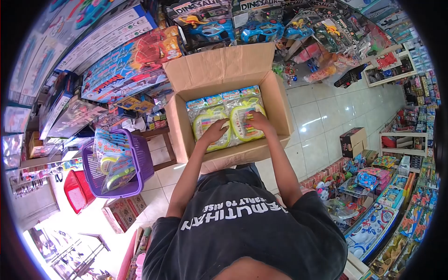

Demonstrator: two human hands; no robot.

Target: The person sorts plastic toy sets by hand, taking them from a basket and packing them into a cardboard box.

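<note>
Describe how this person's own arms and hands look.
The left hand and right hand are ungloved, and the forearms are bare. The faded black T-shirt has short, plain sleeves and white block lettering across the front.

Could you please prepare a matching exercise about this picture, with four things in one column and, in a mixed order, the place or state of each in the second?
Things
1. Left hand
2. Cardboard box
3. Right hand
4. Purple basket

Places and states
A. Over the right green toy
B. Left of the box, with blue-topped packs inside
C. Over the left green toy
D. Open, with a flap raised at its far side

Right pairs: 1-C, 2-D, 3-A, 4-B
</note>
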